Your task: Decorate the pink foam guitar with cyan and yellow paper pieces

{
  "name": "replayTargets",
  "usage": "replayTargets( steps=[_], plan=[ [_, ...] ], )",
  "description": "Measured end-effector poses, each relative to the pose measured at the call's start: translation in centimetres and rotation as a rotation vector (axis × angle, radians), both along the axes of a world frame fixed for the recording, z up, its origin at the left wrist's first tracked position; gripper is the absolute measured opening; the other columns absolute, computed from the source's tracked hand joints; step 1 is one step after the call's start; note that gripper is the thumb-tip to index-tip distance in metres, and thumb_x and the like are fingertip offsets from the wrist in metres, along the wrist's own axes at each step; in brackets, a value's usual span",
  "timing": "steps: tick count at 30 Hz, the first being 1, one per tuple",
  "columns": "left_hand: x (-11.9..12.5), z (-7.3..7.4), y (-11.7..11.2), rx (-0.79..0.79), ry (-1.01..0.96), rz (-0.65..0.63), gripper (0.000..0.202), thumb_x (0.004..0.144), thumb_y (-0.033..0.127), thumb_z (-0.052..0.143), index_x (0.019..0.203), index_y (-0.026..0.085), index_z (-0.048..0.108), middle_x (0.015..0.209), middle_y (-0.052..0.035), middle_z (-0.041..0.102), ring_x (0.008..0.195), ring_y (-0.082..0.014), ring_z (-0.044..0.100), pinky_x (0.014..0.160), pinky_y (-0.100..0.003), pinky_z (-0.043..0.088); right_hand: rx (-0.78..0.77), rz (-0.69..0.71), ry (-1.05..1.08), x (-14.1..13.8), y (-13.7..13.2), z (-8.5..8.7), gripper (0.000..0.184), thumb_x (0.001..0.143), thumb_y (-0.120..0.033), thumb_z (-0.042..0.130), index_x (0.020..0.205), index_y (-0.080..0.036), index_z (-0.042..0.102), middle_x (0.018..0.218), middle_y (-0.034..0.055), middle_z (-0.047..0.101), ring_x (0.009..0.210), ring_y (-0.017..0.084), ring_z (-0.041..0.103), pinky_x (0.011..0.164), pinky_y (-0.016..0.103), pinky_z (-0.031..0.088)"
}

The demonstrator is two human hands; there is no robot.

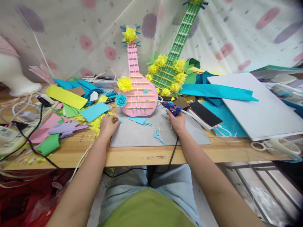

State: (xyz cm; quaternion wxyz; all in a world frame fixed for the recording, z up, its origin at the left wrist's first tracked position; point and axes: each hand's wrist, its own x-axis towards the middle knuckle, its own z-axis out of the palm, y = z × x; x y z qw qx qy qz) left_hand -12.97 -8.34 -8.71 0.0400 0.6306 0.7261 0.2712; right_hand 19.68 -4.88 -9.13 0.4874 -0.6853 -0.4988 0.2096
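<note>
Glue gun point(172, 109), blue, is grasped by the right hand point(178, 122) at the far right part of a grey cutting mat point(142, 135) on the worktop point(236, 150), its nozzle pointing left toward the pink paper guitar point(140, 93) lying just beyond; its black cord point(174, 150) drops over the near edge. The left hand point(107, 125) rests palm-down and released on the mat's left edge, fingertips just beside a small teal scrap point(121, 120). A teal strip point(137, 120) lies between the hands
</note>
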Motion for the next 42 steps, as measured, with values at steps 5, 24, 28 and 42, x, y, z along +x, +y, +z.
replayTargets(
  steps=[5, 24, 28, 42],
  plan=[
    [-0.3, -1.1, 0.7, -0.010, -0.172, -0.006, 0.013, 0.065, 0.032, 0.065, 0.069, 0.020, 0.064, 0.078, -0.0045, 0.060, 0.081, -0.0213, 0.056, 0.076, -0.034, 0.043, -0.008, 0.001, -0.008, -0.1, -0.1, 0.1, 0.044, 0.065, -0.057, 0.060, 0.073, -0.014, 0.067, 0.069, 0.0122, 0.070, 0.078, 0.030, 0.066, 0.069, 0.035, 0.047],
    [0.0, -0.3, 0.1, -0.045, -0.300, 0.020, 0.025, 0.073, 0.034, 0.058, 0.095, 0.022, 0.063, 0.086, -0.0035, 0.071, 0.077, -0.0192, 0.063, 0.071, -0.030, 0.043, 0.049, 0.020, 0.000, 0.1, 0.1, -0.4, 0.053, 0.064, -0.061, 0.059, 0.083, -0.012, 0.069, 0.080, 0.0143, 0.071, 0.080, 0.029, 0.065, 0.071, 0.035, 0.047],
    [0.0, -0.2, 0.1, -0.058, -0.268, 0.034, 0.022, 0.075, 0.035, 0.057, 0.092, 0.023, 0.064, 0.089, -0.0030, 0.071, 0.081, -0.0199, 0.063, 0.070, -0.030, 0.043, 0.051, 0.000, 0.002, 0.1, 0.1, -0.3, 0.052, 0.062, -0.061, 0.060, 0.080, -0.012, 0.069, 0.077, 0.0136, 0.071, 0.077, 0.028, 0.065, 0.070, 0.035, 0.047],
    [2.6, -0.2, 0.0, 0.144, -0.546, -0.039, 0.021, 0.074, 0.036, 0.057, 0.087, 0.020, 0.057, 0.076, -0.0011, 0.065, 0.070, -0.0148, 0.060, 0.065, -0.026, 0.042, 0.073, 0.206, 0.052, -1.3, -1.6, 0.5, 0.044, 0.063, -0.059, 0.061, 0.069, -0.016, 0.065, 0.057, 0.0010, 0.059, 0.059, 0.017, 0.056, 0.057, 0.028, 0.044]
  ],
)
